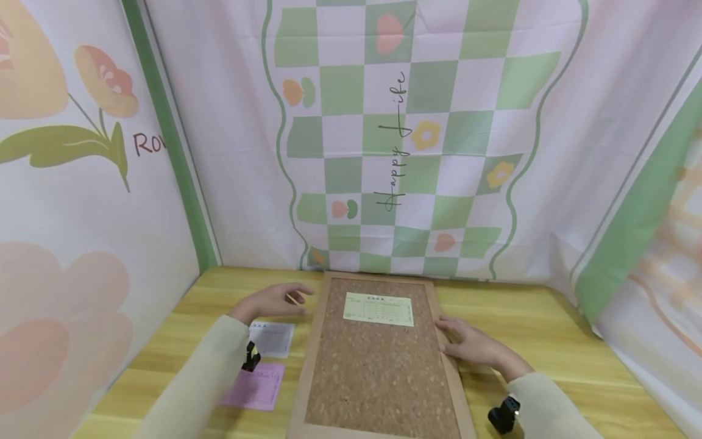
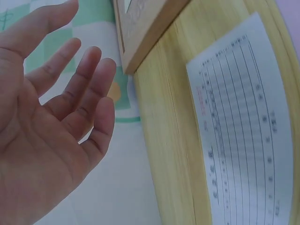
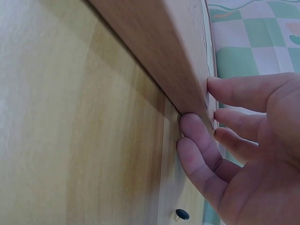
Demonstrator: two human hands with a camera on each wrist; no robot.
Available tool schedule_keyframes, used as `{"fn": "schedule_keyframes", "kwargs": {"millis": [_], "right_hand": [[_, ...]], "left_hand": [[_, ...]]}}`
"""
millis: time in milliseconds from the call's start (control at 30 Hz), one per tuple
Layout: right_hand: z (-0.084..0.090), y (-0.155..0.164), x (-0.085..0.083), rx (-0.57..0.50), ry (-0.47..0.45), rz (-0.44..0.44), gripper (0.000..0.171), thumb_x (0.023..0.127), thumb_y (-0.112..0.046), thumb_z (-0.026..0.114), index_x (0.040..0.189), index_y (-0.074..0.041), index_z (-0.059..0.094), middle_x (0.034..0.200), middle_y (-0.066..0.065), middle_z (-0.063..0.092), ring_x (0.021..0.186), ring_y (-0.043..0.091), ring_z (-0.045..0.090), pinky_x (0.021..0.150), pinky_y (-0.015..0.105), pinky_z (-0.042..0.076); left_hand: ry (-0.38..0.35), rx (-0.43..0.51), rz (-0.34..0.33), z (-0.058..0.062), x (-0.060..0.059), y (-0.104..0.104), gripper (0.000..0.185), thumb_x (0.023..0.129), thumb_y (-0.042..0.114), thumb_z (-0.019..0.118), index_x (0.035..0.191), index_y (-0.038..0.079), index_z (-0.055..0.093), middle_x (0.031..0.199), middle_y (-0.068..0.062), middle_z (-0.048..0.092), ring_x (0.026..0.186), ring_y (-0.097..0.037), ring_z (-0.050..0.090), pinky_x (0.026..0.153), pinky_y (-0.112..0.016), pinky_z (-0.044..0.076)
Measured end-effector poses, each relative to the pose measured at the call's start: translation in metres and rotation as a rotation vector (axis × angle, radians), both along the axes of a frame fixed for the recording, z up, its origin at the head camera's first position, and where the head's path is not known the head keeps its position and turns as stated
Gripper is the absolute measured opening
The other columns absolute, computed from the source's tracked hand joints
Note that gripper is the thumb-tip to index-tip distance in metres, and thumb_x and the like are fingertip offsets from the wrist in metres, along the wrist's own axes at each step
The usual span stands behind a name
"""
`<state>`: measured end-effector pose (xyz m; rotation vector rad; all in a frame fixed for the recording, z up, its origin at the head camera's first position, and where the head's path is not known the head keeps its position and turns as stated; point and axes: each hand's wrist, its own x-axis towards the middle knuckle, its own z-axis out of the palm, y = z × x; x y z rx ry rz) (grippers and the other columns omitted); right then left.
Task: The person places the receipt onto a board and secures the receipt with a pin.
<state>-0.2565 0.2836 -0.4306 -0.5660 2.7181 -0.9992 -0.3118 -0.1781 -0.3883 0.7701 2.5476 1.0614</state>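
Cork, brown and speckled, fills the flat rectangular board before you, rimmed by a smooth pale wood frame. It lies on the wood-grained table, its long axis running from near the far edge toward you. On the cork's far part is a thin yellow-green slip with a printed grid, its long axis across the board, roughly parallel to the table's far edge.

Your right hand has its grip around the frame's right side, thumb on top and two fingertips against the outer face. Your left hand is in the air just left of the frame, its grip spread and loosely bent.

Between the board and the table's left edge lie a white ruled slip and, nearer you, a pink slip; your left sleeve hides part of both. One dark, round-headed tack is on the table near your right fingers. Checked green-and-white cloth hangs behind the far edge.
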Motion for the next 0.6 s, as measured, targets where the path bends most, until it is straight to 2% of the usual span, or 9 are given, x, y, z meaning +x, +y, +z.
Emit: {"fn": "schedule_keyframes", "kwargs": {"millis": [167, 400, 600], "right_hand": [[0.0, 0.0, 0.0, -0.001, 0.012, 0.01, 0.061, 0.096, -0.015, 0.067, 0.143, 0.013, 0.042, 0.15, 0.04, 0.026, 0.136, 0.06, 0.024, 0.106, 0.07, 0.023], [0.0, 0.0, 0.001, -0.014, 0.014, 0.009, 0.061, 0.096, -0.016, 0.067, 0.143, 0.013, 0.042, 0.15, 0.04, 0.027, 0.136, 0.06, 0.025, 0.106, 0.069, 0.023], [-0.001, 0.001, 0.001, -0.017, -0.001, -0.004, 0.062, 0.096, -0.017, 0.068, 0.144, 0.012, 0.042, 0.151, 0.039, 0.026, 0.136, 0.06, 0.025, 0.106, 0.069, 0.024]], "left_hand": [[-0.024, 0.011, -0.006, 0.001, 0.006, -0.011, 0.056, 0.091, 0.021, 0.074, 0.14, 0.005, 0.053, 0.131, -0.027, 0.056, 0.121, -0.04, 0.055, 0.099, -0.052, 0.046], [-0.023, -0.047, 0.024, 0.0, 0.01, -0.026, 0.056, 0.088, 0.015, 0.077, 0.137, 0.003, 0.055, 0.128, -0.028, 0.057, 0.119, -0.044, 0.056, 0.097, -0.052, 0.047], [-0.006, -0.092, 0.072, -0.008, 0.014, -0.047, 0.059, 0.085, 0.016, 0.081, 0.135, -0.002, 0.055, 0.127, -0.027, 0.058, 0.119, -0.044, 0.055, 0.097, -0.054, 0.046]]}}
